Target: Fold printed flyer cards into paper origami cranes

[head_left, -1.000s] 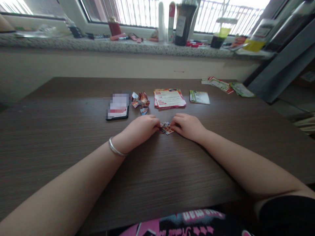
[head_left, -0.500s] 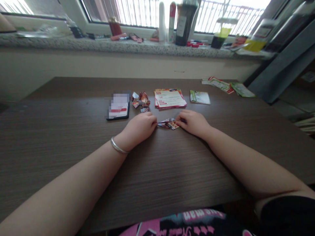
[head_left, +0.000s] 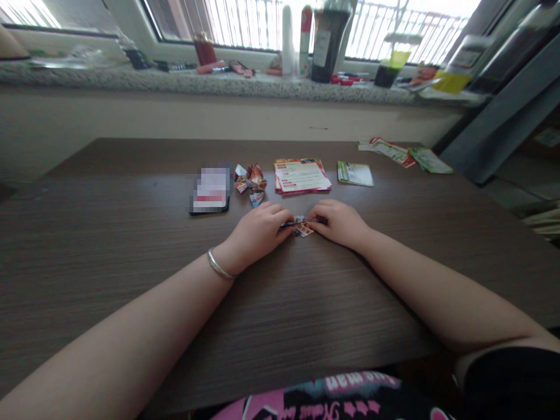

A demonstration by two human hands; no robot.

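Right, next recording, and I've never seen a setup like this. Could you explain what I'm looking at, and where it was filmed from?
There is no machine here: these are a person's own bare hands. The camera is worn on the head, looking forward and down, so both forearms reach in from the bottom of the view.

The left hand, with a silver bangle at its wrist, and the right hand pinch a small, colourful folded piece, apparently paper, between them.

Beyond them on the brown table, from left to right, lie a dark-edged flat object with its top pixelated, a crumpled-looking patterned piece, a stack of printed cards and a smaller green-and-white stack.
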